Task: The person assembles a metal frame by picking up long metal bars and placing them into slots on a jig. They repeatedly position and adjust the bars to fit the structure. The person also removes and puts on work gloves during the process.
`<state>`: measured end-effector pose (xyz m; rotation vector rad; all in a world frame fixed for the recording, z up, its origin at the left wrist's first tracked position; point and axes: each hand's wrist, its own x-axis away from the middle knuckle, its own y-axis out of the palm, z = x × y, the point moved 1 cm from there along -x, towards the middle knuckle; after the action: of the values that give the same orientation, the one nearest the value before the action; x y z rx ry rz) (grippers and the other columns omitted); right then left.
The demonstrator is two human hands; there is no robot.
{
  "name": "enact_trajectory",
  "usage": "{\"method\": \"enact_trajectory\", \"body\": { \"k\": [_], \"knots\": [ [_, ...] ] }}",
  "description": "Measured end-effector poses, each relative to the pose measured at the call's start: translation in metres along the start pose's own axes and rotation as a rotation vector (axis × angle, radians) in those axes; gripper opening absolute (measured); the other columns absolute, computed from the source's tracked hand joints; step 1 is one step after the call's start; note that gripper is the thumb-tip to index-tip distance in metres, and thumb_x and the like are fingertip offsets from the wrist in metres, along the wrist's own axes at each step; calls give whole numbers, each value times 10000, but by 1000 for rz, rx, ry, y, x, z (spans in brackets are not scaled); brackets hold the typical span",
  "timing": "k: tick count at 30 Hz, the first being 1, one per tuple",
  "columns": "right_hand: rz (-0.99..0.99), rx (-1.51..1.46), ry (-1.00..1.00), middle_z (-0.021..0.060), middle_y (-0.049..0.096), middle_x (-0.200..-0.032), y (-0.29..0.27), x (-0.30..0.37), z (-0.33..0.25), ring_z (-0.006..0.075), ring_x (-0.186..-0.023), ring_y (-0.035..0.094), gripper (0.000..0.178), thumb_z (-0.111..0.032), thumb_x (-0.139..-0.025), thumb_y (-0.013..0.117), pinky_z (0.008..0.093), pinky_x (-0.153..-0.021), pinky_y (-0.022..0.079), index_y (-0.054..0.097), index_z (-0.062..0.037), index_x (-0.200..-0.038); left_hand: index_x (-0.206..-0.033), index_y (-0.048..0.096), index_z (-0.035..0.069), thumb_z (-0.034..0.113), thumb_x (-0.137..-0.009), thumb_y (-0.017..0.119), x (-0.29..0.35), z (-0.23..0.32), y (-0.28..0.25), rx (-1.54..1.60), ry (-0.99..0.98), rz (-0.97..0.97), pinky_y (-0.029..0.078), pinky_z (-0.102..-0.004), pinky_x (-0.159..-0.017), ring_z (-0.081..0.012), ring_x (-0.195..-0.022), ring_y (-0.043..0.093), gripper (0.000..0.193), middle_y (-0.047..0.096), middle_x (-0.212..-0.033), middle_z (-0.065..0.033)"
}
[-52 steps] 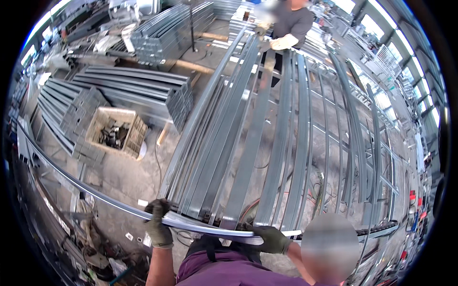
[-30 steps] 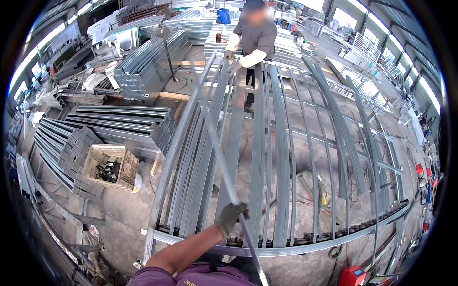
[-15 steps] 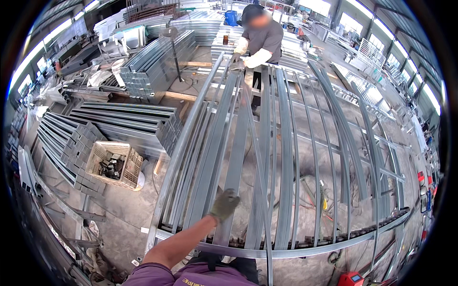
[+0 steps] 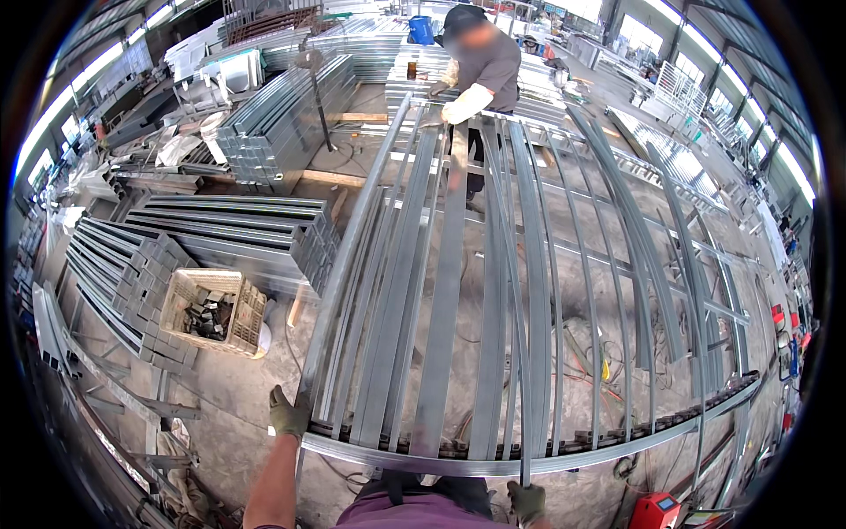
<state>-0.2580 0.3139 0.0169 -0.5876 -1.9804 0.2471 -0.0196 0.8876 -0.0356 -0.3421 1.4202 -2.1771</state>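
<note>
From my end I watch a thin metal bar [image 4: 525, 414] lying lengthwise over a big metal frame [image 4: 423, 460], its near end jutting past the front rail toward me. My right hand [image 4: 527, 501], gloved in dark green, grasps that near end. My left hand [image 4: 289, 413], gloved likewise, is at the frame's near left corner, against the left rail [image 4: 340, 264]; I cannot tell whether its fingers are closed around it.

The frame makes an open grid rather than a solid top. Wide flat bars [image 4: 441, 335] and narrower ones run away from me across it, grey and dull-shiny, one browned toward its far end. Through the gaps I see bare concrete floor [image 4: 229, 388], scuffed and stained, with cables trailing over it.

At the far side a co-worker [image 4: 498, 66] in a dark top and cap leans over the bars, with pale coverings on the forearms.

To my left, a pale plastic crate [image 4: 249, 313] of small dark metal pieces stands beside stacked tubes [image 4: 154, 304]; a taller stack [image 4: 264, 132] rises behind. A red box [image 4: 652, 511] with a small screen sits low at right. Beyond, the workshop stretches back, crowded with metal stock, under a ribbed roof [image 4: 749, 44] with bright windows [image 4: 636, 40].
</note>
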Motion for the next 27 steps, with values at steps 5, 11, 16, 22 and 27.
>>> {"method": "enact_trajectory", "body": {
  "k": [5, 11, 16, 22, 27],
  "knots": [
    [-114, 67, -309, 52, 570, -566, 33, -30, -85, 191, -432, 550, 245, -217, -851, 746, 364, -408, 458, 655, -17, -744, -1402, 518, -4, 480, -956, 656, 19, 1, 12, 78, -120, -234, 523, -500, -967, -445, -1138, 644, 673, 643, -1269, -274],
    [-105, -130, -156, 11, 503, -542, 73, -38, -186, 158, -391, 446, 287, -252, -885, 754, 349, -370, 368, 613, -62, -722, -1251, 614, 12, 474, -967, 638, 18, 22, -15, 151, -118, -318, 547, -507, -855, -428, -985, 694, 543, 710, -1074, -245],
    [-172, -147, -91, -9, 442, -524, 103, -35, -254, 152, -384, 394, 339, -296, -901, 744, 361, -380, 364, 559, -115, -681, -1212, 633, 33, 504, -964, 617, 19, 18, -9, 115, -124, -263, 545, -523, -843, -435, -971, 697, 533, 718, -1041, -241],
    [-262, -188, -147, 7, 501, -527, 136, -77, -281, 170, -397, 443, 299, -302, -907, 749, 364, -397, 385, 644, -89, -725, -1248, 621, 42, 534, -962, 600, 19, 19, -7, 67, -150, -295, 546, -531, -859, -441, -986, 695, 569, 716, -1078, -247],
    [-199, -166, -120, 4, 494, -535, 154, -63, -298, 169, -419, 462, 285, -307, -908, 752, 358, -417, 425, 642, -96, -751, -1262, 622, 71, 545, -967, 595, 23, 14, -5, 30, -139, -242, 546, -547, -838, -443, -969, 696, 559, 723, -1063, -231]
  ]
}}
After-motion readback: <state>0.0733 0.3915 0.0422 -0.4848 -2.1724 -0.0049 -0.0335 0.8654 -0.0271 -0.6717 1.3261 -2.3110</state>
